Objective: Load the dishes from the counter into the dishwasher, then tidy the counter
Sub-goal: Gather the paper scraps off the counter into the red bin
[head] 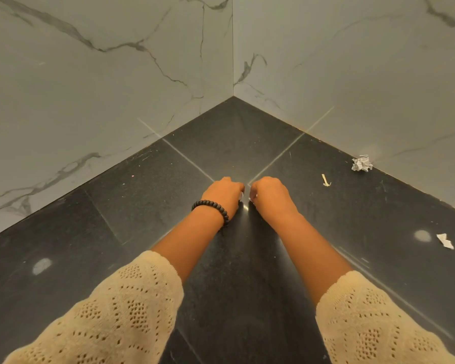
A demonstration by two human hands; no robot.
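Observation:
My left hand [225, 193], with a black bead bracelet on its wrist, and my right hand [269, 195] lie side by side on the dark stone counter [147, 206], near the corner. Both have their fingers curled under, knuckles up. A small white bit shows at the fingertips of each hand, where the two hands almost meet; it looks like a paper scrap pinched there. No dishes are in view. Cream knitted sleeves cover both forearms.
A crumpled paper ball [362, 164] lies against the right marble wall [365, 74]. A thin pale strip [325, 180] lies right of my hands, and a torn white paper piece [445, 241] lies at the far right. The left marble wall [76, 88] meets the counter.

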